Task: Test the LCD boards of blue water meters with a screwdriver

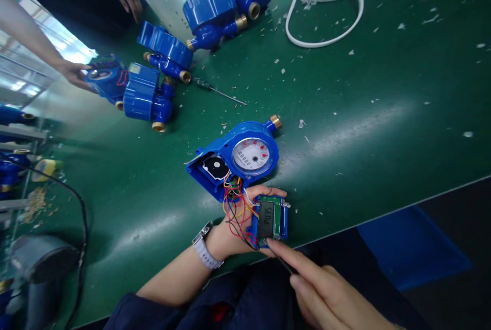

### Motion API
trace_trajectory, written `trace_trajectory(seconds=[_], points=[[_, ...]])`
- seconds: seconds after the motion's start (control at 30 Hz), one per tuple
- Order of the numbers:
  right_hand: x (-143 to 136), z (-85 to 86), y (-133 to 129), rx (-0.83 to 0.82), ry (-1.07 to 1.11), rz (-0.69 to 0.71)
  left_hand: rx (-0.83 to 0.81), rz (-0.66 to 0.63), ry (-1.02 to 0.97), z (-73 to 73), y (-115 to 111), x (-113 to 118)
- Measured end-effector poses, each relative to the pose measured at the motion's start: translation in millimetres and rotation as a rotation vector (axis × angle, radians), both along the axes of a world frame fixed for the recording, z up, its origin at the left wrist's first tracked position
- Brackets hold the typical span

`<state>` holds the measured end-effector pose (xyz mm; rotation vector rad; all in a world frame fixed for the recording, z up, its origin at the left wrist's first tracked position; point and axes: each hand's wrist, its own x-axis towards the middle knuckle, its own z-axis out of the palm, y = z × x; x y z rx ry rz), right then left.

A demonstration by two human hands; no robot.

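My left hand [230,235], with a pale watch on its wrist, holds a small display circuit board [267,217] in a blue frame; its screen faces up. Red, yellow and black wires [238,212] run from the board to an opened blue water meter [248,130] lying on the bench just beyond. The meter's round dial faces up, and a black round part shows in its uncovered compartment. My right hand [326,289] grips a thin dark tool [284,262], its index finger stretched along it to the board's lower edge. The tool's kind is unclear.
Several blue water meters [141,97] stand at the upper left, where a co-worker's hand [76,74] touches one. A screwdriver [226,95] lies beyond my meter. A white cable [326,43] loops across the green bench [383,156], which is strewn with scraps. A black cord [82,212] runs at left.
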<state>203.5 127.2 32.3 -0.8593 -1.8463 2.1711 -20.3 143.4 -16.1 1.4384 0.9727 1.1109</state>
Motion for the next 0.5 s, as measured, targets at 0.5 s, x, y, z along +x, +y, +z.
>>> trace_trajectory(seconds=[0.5], points=[[65,-1.6,22,0.750,-0.144,-0.017,-0.042,-0.045,0.118,16.1,5,-4]])
